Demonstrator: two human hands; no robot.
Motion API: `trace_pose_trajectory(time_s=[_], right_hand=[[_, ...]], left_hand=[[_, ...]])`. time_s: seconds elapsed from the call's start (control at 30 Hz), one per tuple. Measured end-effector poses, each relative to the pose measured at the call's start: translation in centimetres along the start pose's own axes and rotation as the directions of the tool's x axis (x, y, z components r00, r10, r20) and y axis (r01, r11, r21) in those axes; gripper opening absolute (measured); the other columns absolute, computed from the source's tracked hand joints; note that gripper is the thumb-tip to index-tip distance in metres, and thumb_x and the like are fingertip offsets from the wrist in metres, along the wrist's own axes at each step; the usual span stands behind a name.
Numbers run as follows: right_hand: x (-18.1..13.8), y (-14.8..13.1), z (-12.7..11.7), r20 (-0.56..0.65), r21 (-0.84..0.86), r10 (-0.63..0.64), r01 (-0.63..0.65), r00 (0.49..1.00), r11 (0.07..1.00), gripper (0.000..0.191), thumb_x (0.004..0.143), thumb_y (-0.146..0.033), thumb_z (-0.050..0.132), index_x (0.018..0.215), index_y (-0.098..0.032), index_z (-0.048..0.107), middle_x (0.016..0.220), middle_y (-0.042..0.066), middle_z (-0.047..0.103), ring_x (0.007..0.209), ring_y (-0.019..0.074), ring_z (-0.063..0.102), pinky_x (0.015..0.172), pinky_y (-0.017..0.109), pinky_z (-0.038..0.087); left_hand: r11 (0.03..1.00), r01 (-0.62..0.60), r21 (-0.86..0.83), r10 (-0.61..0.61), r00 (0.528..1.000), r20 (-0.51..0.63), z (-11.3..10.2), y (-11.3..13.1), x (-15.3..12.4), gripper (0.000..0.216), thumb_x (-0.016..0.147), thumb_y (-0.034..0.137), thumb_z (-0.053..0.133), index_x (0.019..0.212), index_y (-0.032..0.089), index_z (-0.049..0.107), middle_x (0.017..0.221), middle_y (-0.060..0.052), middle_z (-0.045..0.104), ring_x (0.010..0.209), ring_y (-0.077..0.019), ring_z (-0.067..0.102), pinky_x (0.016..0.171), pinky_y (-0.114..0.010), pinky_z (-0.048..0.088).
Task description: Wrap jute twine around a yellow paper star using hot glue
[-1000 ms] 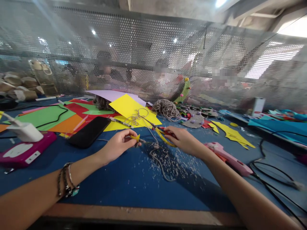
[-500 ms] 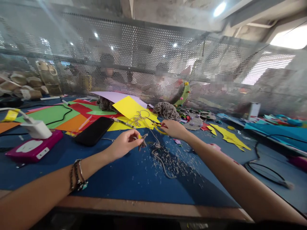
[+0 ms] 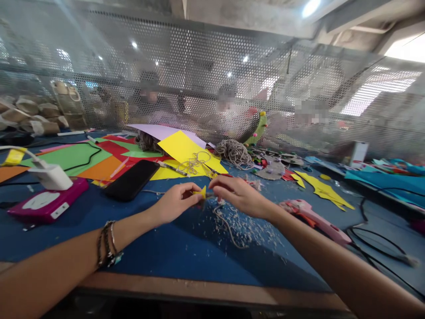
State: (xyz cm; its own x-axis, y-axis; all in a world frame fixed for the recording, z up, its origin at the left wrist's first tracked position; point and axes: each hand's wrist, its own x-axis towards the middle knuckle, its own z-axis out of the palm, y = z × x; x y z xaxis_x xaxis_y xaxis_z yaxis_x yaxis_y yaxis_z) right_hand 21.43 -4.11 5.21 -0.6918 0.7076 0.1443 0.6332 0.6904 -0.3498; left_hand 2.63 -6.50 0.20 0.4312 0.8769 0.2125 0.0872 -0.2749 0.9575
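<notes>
My left hand (image 3: 175, 204) pinches a small yellow piece (image 3: 202, 192) just above the blue table cover (image 3: 166, 252). My right hand (image 3: 237, 195) has come in from the right, and its closed fingers meet the same piece from the other side. A strand of twine (image 3: 229, 226) trails from below my hands across a scatter of pale fibre scraps (image 3: 249, 228). Bracelets sit on my left wrist (image 3: 108, 244).
A black phone (image 3: 132, 180), coloured paper sheets (image 3: 181, 150), a twine ball (image 3: 234, 153), a pink glue gun (image 3: 315, 217) with black cables and a magenta device (image 3: 46, 201) lie around. A perforated metal screen (image 3: 199, 75) stands behind, with people seated beyond it.
My right hand left the far spot by the yellow sheet and came back to the yellow piece in my left hand. My left hand stayed about where it was.
</notes>
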Motion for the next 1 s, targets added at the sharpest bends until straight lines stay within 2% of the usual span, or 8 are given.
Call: trace_pose_trajectory(time_s=[0.17, 0.3, 0.4, 0.53, 0.63, 0.77, 0.87, 1.0], right_hand=[[-0.6, -1.3, 1.4, 0.019, 0.145, -0.053, 0.049, 0.998, 0.988, 0.028, 0.086, -0.027, 0.035, 0.065, -0.016, 0.05, 0.059, 0.0, 0.053, 0.055, 0.0075, 0.046, 0.056, 0.021, 0.035], [-0.7, -0.1, 2.1, -0.016, 0.265, -0.046, 0.049, 0.999, 0.963, 0.028, 0.086, -0.028, 0.034, 0.063, -0.016, 0.047, 0.056, -0.002, 0.051, 0.051, 0.0066, 0.046, 0.052, 0.02, 0.035], [-0.9, 0.1, 2.5, -0.081, 0.324, -0.016, 0.042, 0.997, 0.945, 0.029, 0.085, -0.028, 0.035, 0.061, -0.016, 0.047, 0.055, -0.002, 0.049, 0.05, 0.0065, 0.046, 0.051, 0.019, 0.035], [-1.3, -0.4, 2.9, -0.18, 0.37, 0.043, 0.027, 0.983, 0.929, 0.03, 0.083, -0.029, 0.037, 0.058, -0.016, 0.047, 0.053, -0.002, 0.047, 0.047, 0.0062, 0.04, 0.046, 0.02, 0.03], [-1.6, -0.5, 3.2, -0.182, 0.44, 0.024, 0.06, 0.983, 0.896, 0.035, 0.084, -0.034, 0.037, 0.056, -0.015, 0.047, 0.05, -0.002, 0.045, 0.045, 0.0057, 0.038, 0.044, 0.019, 0.03], [-1.8, 0.0, 3.4, -0.198, 0.569, -0.002, 0.117, 0.98, 0.814, 0.038, 0.087, -0.041, 0.024, 0.073, -0.015, 0.048, 0.059, -0.001, 0.047, 0.045, 0.0061, 0.044, 0.044, 0.019, 0.037], [-1.9, 0.3, 3.4, -0.227, 0.614, -0.012, 0.153, 0.974, 0.774, 0.027, 0.086, -0.038, 0.034, 0.095, -0.016, 0.048, 0.074, 0.001, 0.051, 0.049, 0.0051, 0.046, 0.045, 0.019, 0.04], [-1.9, 0.2, 3.4, -0.252, 0.586, -0.079, 0.217, 0.964, 0.781, 0.019, 0.079, -0.032, 0.049, 0.089, -0.018, 0.057, 0.081, 0.003, 0.05, 0.067, 0.0087, 0.048, 0.059, 0.023, 0.042]], left_hand=[[0.999, -0.002, 0.054, 0.002, 1.0, -0.006, 0.2, 0.2, -0.2, 0.016, 0.077, 0.029, 0.049, 0.08, 0.014, 0.053, 0.07, -0.001, 0.053, 0.065, -0.0116, 0.049, 0.063, -0.025, 0.039], [0.998, 0.01, 0.066, -0.008, 1.0, -0.027, 0.2, 0.4, -0.3, 0.018, 0.08, 0.03, 0.047, 0.084, 0.014, 0.054, 0.074, -0.002, 0.055, 0.069, -0.0128, 0.05, 0.067, -0.026, 0.04], [0.998, 0.024, 0.052, -0.021, 0.999, -0.05, 0.2, 0.5, -0.4, 0.023, 0.081, 0.032, 0.045, 0.097, 0.016, 0.052, 0.084, -0.003, 0.055, 0.076, -0.0139, 0.051, 0.072, -0.027, 0.039], [0.998, 0.052, -0.024, -0.052, 0.998, 0.028, 0.5, 0.4, -0.5, 0.034, 0.077, 0.032, 0.052, 0.108, 0.018, 0.047, 0.092, -0.004, 0.053, 0.083, -0.0153, 0.052, 0.077, -0.029, 0.039], [0.991, 0.083, -0.1, -0.074, 0.993, 0.094, 0.8, 0.6, -0.5, 0.035, 0.077, 0.028, 0.051, 0.109, 0.016, 0.044, 0.088, -0.004, 0.054, 0.077, -0.0134, 0.054, 0.075, -0.029, 0.04], [0.979, 0.095, -0.18, -0.073, 0.99, 0.121, 1.0, 1.0, -0.6, 0.041, 0.079, 0.025, 0.048, 0.117, 0.016, 0.038, 0.078, 0.0, 0.051, 0.068, -0.0101, 0.049, 0.069, -0.025, 0.038], [0.928, 0.157, -0.337, -0.082, 0.97, 0.229, 1.0, 1.0, -0.8, 0.049, 0.078, 0.024, 0.048, 0.124, 0.019, 0.031, 0.073, 0.001, 0.05, 0.064, -0.0091, 0.046, 0.063, -0.023, 0.036], [0.81, 0.278, -0.517, -0.098, 0.933, 0.347, 1.0, 0.9, -1.0, 0.06, 0.077, 0.021, 0.05, 0.13, 0.021, 0.021, 0.068, 0.002, 0.048, 0.058, -0.0076, 0.044, 0.059, -0.022, 0.034]])
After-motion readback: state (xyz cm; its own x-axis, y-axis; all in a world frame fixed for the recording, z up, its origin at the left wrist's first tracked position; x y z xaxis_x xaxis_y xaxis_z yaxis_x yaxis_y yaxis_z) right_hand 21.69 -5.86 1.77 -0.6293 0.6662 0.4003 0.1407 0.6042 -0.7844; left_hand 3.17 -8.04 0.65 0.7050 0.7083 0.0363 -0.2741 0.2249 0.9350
